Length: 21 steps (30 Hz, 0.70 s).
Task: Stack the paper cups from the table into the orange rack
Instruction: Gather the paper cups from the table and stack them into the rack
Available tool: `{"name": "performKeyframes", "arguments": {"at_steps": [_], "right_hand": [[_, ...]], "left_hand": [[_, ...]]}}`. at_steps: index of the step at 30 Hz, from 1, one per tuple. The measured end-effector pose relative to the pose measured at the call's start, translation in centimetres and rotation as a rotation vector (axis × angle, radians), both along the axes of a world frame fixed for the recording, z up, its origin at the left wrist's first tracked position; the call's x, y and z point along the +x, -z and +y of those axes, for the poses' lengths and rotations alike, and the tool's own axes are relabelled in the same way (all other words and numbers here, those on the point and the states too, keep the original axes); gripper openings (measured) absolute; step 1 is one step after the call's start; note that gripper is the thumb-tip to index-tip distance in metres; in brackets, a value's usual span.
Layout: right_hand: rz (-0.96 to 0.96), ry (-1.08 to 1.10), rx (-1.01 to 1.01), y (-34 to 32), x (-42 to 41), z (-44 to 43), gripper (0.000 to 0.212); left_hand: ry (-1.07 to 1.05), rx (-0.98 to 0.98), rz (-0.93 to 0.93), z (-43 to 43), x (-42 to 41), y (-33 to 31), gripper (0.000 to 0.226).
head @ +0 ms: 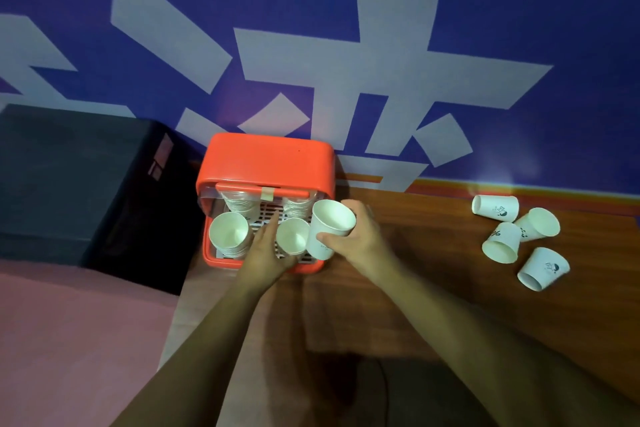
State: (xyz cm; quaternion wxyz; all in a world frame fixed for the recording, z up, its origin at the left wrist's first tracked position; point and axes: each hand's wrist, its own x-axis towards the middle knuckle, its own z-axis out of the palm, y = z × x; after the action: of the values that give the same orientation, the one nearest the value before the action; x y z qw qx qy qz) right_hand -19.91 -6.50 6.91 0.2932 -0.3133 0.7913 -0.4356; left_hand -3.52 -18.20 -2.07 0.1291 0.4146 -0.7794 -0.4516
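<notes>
Blue wall (485, 28) with big pale shapes fills the background. Below it runs a brown wooden table (433, 253). A black box (69, 184) sits at the left, right beside the orange rack (266, 159), which stands against the wall with its open front facing the person.

Inside the rack are four stacks of paper cups, mouths up: two back stacks (239, 204) under the orange top and two in front, the front left stack (228, 232) and the front right stack (292, 236).

The left hand (266, 246) reaches into the rack between the two front stacks. Its fingers are stretched out and lie against the left side of the front right stack, steadying it rather than clutching it, as far as can be seen. The right hand (356, 236) grips a single cup (329, 229), thumb on the near side and fingers curled round the far side. This cup is tilted, mouth up, just to the right of the front right stack and above the rack's right front edge.

Four loose cups (502, 241) lie tipped over in a cluster on the table, well apart to the right.

The step in hand looks like nesting the held cup into the front right stack. That calls for bringing the cup over the stack, setting it upright so base meets mouth, and pressing it down gently while the left hand keeps the stack from toppling. The four loose cups remain to be fetched.
</notes>
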Motion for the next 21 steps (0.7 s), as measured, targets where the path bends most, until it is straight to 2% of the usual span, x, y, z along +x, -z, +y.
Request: {"name": "performKeyframes", "arguments": {"at_steps": [2, 3, 6, 9, 12, 15, 21], "right_hand": [[-0.023, -0.03, -0.049, 0.5, 0.4, -0.5, 0.07], [-0.027, -0.055, -0.066, 0.6, 0.6, -0.6, 0.072], [-0.023, -0.117, -0.122, 1.4, 1.5, -1.1, 0.078], [0.067, -0.118, -0.121, 2.2, 2.3, -1.5, 0.081], [0.212, -0.109, -0.118, 2.8, 2.9, -1.6, 0.078], [0.284, -0.129, -0.13, 3.4, 3.8, -1.4, 0.073], [0.268, -0.15, 0.019, 4.6, 4.3, -2.4, 0.078]], "left_hand": [[0.014, 0.014, 0.003, 0.0, 0.2, -0.3, 0.102], [-0.005, 0.013, 0.006, 0.2, 0.4, -0.7, 0.094], [-0.105, 0.003, 0.082, 1.2, 1.3, -1.4, 0.055], [-0.242, 0.154, 0.279, 1.5, 1.5, -2.8, 0.032], [-0.216, 0.256, 0.362, 1.3, 0.9, -4.2, 0.034], [-0.129, 0.275, 0.368, 1.0, 0.6, -3.9, 0.039], [-0.084, 0.273, 0.346, 0.4, 1.2, -1.8, 0.035]]}}
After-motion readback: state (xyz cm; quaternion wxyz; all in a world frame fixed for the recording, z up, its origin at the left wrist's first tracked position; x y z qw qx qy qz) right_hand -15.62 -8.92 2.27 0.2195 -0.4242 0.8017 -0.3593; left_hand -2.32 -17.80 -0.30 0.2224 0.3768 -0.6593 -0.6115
